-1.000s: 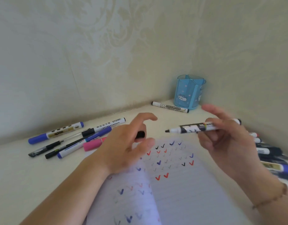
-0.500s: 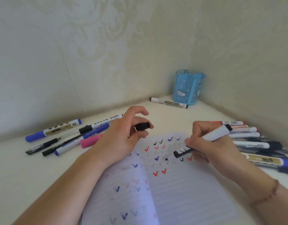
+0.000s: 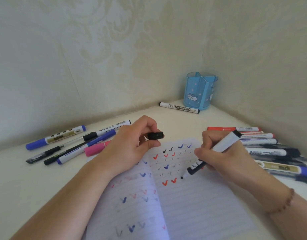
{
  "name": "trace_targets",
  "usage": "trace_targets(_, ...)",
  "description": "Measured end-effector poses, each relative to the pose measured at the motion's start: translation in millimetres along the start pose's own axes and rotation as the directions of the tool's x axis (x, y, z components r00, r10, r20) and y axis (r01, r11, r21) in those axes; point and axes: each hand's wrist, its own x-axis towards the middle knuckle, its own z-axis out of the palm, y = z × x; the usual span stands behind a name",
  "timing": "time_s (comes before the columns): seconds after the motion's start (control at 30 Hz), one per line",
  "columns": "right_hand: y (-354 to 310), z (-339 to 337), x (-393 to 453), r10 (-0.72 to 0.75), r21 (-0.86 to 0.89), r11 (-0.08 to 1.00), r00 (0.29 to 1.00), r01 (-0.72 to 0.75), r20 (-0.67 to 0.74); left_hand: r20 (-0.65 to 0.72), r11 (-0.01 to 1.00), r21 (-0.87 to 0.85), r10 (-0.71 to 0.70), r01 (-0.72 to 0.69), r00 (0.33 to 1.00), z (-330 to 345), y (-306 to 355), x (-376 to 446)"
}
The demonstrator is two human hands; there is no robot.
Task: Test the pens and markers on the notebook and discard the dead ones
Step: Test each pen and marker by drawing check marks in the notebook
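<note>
An open lined notebook (image 3: 197,201) lies in front of me, its pages covered with red, blue and black tick marks. My right hand (image 3: 223,156) grips an uncapped white and black marker (image 3: 208,156), tip down on the right page just right of two red ticks. My left hand (image 3: 130,144) rests at the notebook's top left and pinches the marker's black cap (image 3: 155,135) between thumb and fingers.
Several pens and markers (image 3: 71,144) lie in a group at the left, another group of markers (image 3: 270,149) at the right. A whiteboard marker (image 3: 179,107) lies before a blue pen holder (image 3: 199,91) in the wall corner.
My right hand brought the marker down from the air and set its tip on the page, then slid it down and left. The left hand keeps the cap.
</note>
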Motion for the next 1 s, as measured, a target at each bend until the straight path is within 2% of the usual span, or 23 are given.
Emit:
trace_targets(0.23,-0.5,-2.7,3.5,0.01,0.007,1.0,1.0,-0.01,-0.022,0.009,0.997,0.003,0.072,-0.072,0.997,0.0,-2.7,-0.5)
trace_targets(0.37,-4.0,-2.7,4.5,0.019,0.348,0.937,0.995,0.016,-0.098,0.015,0.995,0.003,0.098,-0.098,0.995,0.0,-0.1,-0.5)
trace_targets(0.43,-6.1,-3.4,5.7,-0.011,0.428,0.902,0.996,0.05,-0.093,0.022,0.994,-0.015,0.108,-0.108,0.994,0.4,0.0,-0.5)
trace_targets(0.67,-10.2,-6.0,4.1,0.023,0.417,0.908,0.992,0.031,-0.123,0.044,0.991,-0.028,0.131,-0.13,0.99,1.9,0.9,-0.6)
trace_targets(0.83,-14.7,-4.8,1.2,-0.005,0.403,0.912,0.986,0.072,-0.164,0.053,0.99,-0.05,0.136,-0.134,0.989,4.4,6.6,-2.4)
trace_targets(1.0,-14.3,-6.9,1.9,0.009,0.432,0.897,0.974,0.091,-0.226,0.005,0.989,-0.059,0.135,-0.134,0.991,3.7,6.1,-1.5)
